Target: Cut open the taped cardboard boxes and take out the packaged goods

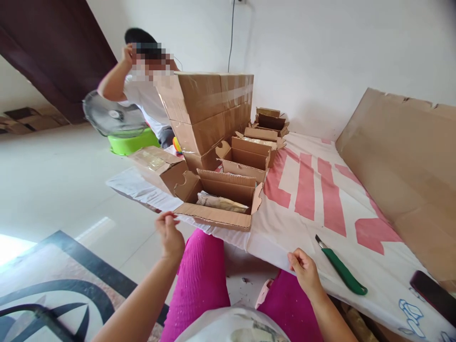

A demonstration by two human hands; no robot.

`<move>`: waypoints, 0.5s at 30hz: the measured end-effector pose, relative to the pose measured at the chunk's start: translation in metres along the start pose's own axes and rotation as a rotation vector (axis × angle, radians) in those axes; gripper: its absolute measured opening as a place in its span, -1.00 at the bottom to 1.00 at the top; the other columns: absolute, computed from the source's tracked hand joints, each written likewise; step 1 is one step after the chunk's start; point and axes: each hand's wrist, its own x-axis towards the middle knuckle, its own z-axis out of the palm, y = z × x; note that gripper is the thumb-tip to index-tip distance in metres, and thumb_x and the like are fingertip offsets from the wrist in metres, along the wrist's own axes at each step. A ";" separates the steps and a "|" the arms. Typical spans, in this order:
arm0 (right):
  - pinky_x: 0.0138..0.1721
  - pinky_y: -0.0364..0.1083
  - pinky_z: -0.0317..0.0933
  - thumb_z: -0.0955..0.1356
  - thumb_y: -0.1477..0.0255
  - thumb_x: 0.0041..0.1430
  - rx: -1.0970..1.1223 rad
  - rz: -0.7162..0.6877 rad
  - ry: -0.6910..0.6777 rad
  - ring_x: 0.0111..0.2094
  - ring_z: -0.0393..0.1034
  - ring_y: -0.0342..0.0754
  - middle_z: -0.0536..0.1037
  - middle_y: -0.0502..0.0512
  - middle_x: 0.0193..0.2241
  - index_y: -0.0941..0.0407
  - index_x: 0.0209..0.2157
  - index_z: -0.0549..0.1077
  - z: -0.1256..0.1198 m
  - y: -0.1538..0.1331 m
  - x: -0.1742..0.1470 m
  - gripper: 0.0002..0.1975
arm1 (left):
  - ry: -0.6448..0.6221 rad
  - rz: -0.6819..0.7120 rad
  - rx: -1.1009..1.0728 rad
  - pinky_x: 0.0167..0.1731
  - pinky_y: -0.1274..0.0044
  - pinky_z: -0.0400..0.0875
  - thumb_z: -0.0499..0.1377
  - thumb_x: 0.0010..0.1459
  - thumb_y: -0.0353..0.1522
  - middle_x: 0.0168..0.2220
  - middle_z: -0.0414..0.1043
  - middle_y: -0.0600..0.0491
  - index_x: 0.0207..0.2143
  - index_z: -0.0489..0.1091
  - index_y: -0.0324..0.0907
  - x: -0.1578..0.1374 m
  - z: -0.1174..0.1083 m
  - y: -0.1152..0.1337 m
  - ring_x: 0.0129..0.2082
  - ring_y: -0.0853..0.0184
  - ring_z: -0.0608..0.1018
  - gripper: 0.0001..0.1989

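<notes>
An open cardboard box (221, 219) stands at the near edge of the cloth-covered table, flaps raised. Inside it lies a pale, wrapped packet (221, 203). My left hand (171, 237) is at the box's near left corner, fingers curled together; whether they grip the flap is hidden. By the table's front edge, my right hand (305, 271) is closed with the fingers curled in, and nothing shows in it. A green-handled utility knife (340, 268) lies on the cloth to the right of that hand, its blade pointing away from me.
More open boxes (245, 161) run back in a row. Left of them rise stacked taped cartons (203, 104), and a closed carton (158, 166) lies nearer. A cardboard sheet (399, 166) leans at right beside a dark phone (432, 294). A person (149, 104) sits behind the cartons near a fan (114, 114).
</notes>
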 end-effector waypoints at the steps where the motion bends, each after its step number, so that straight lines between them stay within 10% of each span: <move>1: -0.53 -0.14 0.12 0.28 -0.08 0.10 -0.011 -0.007 0.003 -0.61 0.16 -0.14 0.27 -0.06 -0.69 0.05 -0.62 0.21 0.000 -0.001 0.000 -0.48 | -0.065 -0.021 0.009 -0.28 0.45 0.39 0.02 0.16 -0.21 -0.28 0.29 0.05 -0.24 0.22 -0.14 -0.009 0.000 -0.011 -0.28 0.32 0.43 -0.80; 6: -0.54 -0.14 0.10 0.26 -0.09 0.11 -0.071 -0.038 0.023 -0.62 0.15 -0.14 0.25 -0.07 -0.71 0.05 -0.64 0.18 0.005 -0.003 0.000 -0.47 | -0.419 0.020 0.139 -0.16 0.34 0.42 0.24 -0.05 -0.05 -0.18 0.31 0.03 -0.14 0.17 -0.09 -0.034 0.008 -0.035 -0.19 0.22 0.47 -0.48; 15: -0.53 -0.13 0.09 0.27 0.03 0.19 -0.152 -0.115 0.046 -0.60 0.12 -0.14 0.21 -0.08 -0.67 0.05 -0.58 0.20 0.011 0.006 -0.002 -0.56 | -0.570 0.025 0.226 -0.17 0.31 0.39 0.26 -0.09 0.00 -0.29 0.34 0.06 -0.19 0.18 -0.12 -0.009 0.040 -0.024 -0.24 0.17 0.46 -0.46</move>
